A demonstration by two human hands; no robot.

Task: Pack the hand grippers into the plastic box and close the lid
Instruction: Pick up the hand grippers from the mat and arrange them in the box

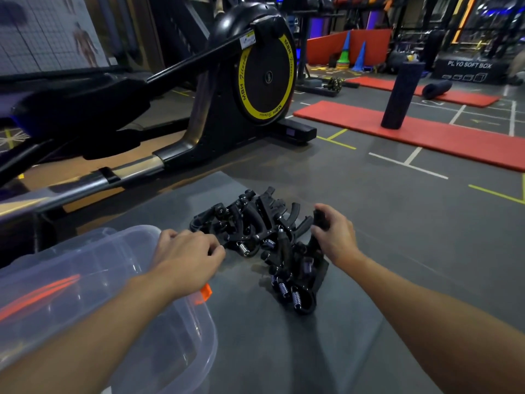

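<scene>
Here, R hand (pixel 335 237) grips gripper (pixel 314 253), handle up

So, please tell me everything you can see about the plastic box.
The plastic box is clear, with rounded corners and an orange latch on its right edge. It stands open at lower left, with no lid on it and no grippers seen inside. The left forearm crosses above it; contact cannot be told. The hand grippers lie to its right.
</scene>
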